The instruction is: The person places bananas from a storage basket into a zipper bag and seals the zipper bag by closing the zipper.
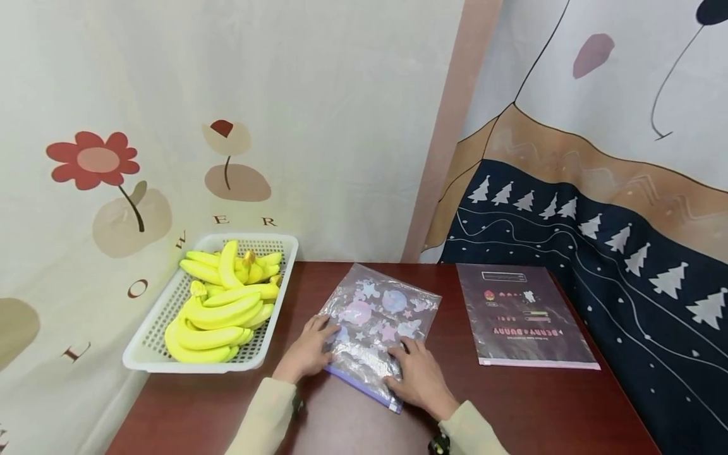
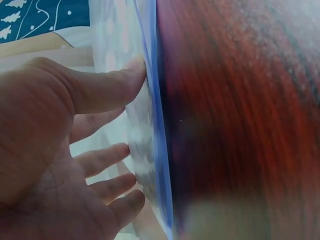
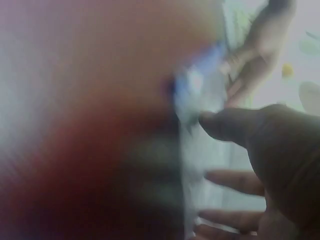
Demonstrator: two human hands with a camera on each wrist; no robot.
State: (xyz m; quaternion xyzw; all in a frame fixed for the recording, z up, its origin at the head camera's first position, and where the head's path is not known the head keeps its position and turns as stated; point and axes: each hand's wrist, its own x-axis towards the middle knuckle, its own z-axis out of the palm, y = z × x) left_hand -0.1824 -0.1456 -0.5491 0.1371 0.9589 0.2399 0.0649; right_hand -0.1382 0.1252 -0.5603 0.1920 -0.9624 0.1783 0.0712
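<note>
A clear zip bag (image 1: 380,328) printed with pastel planets and stars lies flat and slanted on the table, its blue zip edge (image 1: 364,387) toward the person. At its left side the left hand (image 1: 308,349) rests with fingers spread; in the left wrist view its thumb (image 2: 107,90) touches the bag close to the blue edge. The right hand (image 1: 421,377) rests on the bag's right side, fingers apart and loosely bent. The blurred right wrist view shows that thumb (image 3: 232,125) near the zip corner. Neither hand grips the bag.
A white plastic basket (image 1: 139,341) of yellow bananas (image 1: 218,313) stands at the left. On the right lies a second, dark printed zip bag (image 1: 526,319) with a pale pink edge. Patterned curtains (image 1: 352,126) hang behind the red-brown table (image 1: 188,404).
</note>
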